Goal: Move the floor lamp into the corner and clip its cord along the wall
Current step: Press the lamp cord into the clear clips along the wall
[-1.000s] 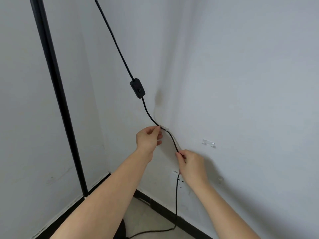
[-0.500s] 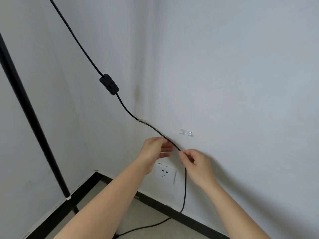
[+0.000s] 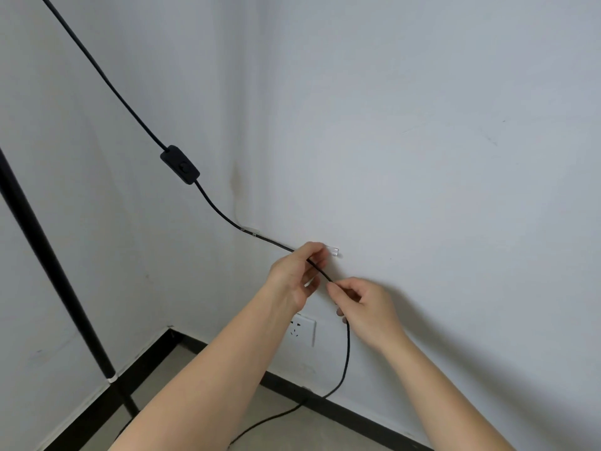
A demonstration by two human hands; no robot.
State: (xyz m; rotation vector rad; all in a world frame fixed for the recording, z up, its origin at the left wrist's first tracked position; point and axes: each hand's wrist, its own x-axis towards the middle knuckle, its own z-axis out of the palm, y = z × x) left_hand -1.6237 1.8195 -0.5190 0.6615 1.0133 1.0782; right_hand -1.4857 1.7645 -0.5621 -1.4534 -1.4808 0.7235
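Note:
The floor lamp's black pole [image 3: 48,268] stands at the left near the room corner. Its black cord [image 3: 120,92] runs down from the top left through an inline switch [image 3: 180,164] into a clear clip [image 3: 249,231] on the right wall. Past that clip my left hand [image 3: 297,273] pinches the cord just beside a second clear clip [image 3: 333,250]. My right hand [image 3: 364,307] pinches the cord a little lower and to the right. From there the cord hangs down to the floor [image 3: 344,362].
A white wall socket [image 3: 304,330] sits low on the right wall, partly behind my left wrist. A black skirting board [image 3: 374,421] runs along the foot of both walls. The floor is beige tile [image 3: 195,369].
The view has swung right, away from the pole. Both hands have slid along the cord from the first clip toward the second clip, and the cord now sits in the first clip.

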